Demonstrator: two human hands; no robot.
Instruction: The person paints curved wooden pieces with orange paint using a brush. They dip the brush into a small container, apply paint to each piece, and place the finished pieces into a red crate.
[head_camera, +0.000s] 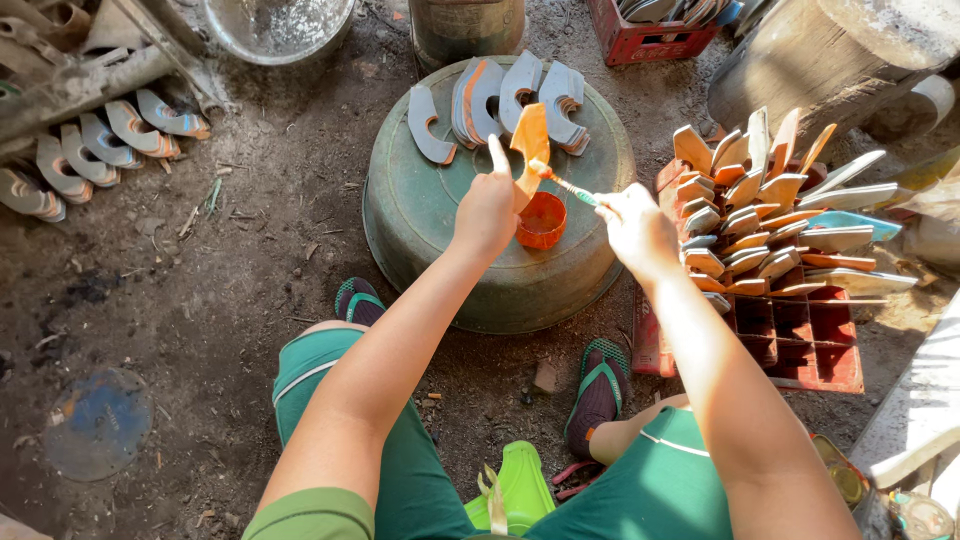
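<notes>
We note the left hand (487, 208) pinching a curved orange sole piece (530, 148) upright above the overturned green basin (420, 215). We judge it light, thin and stiff; its wet face argues for edge holds only. The right hand (633, 222) is closed on a small brush (566, 185) touching it, above an orange pot (542, 220). Grey pieces (500, 100) lie behind.
</notes>
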